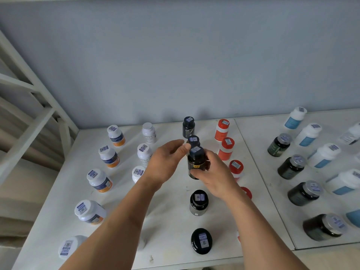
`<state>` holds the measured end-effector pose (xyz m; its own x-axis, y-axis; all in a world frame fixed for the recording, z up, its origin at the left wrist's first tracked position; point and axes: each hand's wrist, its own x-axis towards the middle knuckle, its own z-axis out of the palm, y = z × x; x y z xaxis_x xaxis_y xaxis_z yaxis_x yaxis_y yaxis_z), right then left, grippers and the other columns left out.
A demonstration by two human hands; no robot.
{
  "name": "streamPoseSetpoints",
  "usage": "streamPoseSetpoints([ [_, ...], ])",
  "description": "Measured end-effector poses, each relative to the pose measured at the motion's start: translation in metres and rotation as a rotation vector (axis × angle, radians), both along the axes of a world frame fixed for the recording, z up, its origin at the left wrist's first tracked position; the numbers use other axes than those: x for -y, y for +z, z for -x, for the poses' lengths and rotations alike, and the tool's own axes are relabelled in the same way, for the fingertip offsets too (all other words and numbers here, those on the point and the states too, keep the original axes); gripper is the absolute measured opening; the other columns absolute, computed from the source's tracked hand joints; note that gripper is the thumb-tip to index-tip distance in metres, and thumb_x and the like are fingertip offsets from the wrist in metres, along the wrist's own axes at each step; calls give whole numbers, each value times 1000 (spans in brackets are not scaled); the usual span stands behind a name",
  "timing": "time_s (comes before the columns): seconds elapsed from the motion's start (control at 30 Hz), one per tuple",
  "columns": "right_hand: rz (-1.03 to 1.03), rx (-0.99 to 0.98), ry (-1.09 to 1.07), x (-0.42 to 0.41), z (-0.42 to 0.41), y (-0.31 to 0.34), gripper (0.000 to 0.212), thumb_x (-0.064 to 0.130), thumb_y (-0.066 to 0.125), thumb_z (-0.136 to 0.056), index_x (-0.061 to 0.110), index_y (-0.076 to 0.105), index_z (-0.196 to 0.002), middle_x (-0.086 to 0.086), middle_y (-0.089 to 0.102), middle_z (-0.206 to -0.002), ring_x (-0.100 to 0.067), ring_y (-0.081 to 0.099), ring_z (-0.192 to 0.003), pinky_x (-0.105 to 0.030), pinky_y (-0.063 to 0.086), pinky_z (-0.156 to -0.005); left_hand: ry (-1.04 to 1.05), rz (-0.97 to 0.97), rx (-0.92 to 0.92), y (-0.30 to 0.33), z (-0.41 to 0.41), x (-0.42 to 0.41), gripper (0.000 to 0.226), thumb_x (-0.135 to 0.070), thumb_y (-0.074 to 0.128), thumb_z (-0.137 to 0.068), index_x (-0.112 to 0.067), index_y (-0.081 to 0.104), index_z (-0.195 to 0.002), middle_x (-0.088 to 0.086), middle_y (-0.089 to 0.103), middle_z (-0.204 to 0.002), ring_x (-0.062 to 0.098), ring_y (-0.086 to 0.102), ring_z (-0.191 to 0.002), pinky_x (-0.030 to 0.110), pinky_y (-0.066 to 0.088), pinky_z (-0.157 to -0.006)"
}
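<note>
Head view: I see right hand [212, 178] wrapped round dark bottle [195, 164], frame centre, within black-bottle column [199, 201], likely aligning row. Left hand [165, 162] loosely open beside cap [195, 151], holding nothing, ready to steady.

Bare forearms, left hand [165, 162] and right hand [216, 173], seemingly short nails

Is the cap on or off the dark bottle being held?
On. The black cap sits closed on top of the dark bottle, which the right hand grips around its body.
</note>
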<state>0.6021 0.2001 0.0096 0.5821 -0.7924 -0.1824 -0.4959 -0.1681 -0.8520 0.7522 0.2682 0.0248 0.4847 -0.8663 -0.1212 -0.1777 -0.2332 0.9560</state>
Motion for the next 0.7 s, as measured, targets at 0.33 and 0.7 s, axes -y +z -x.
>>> streamPoseSetpoints([
  [0.33, -4, -305, 35, 9, -7, -29, 66, 27, 76, -85, 25, 40, -141, 2, 61, -134, -22, 56, -122, -26, 40, -88, -106, -145, 1038, -44, -5, 8, 32, -32, 58, -96, -9, 66, -115, 8, 64, -118, 33, 59, -107, 42, 51, -79],
  [0.7, -114, -273, 100, 24, -3, -26, 78, 20, 80, -81, 30, 36, -144, 7, 50, -144, -17, 49, -132, -34, 42, -106, -98, -179, 915, -49, -4, 15, 36, -35, 57, -97, -14, 63, -124, 5, 61, -127, 28, 57, -114, 38, 49, -87],
])
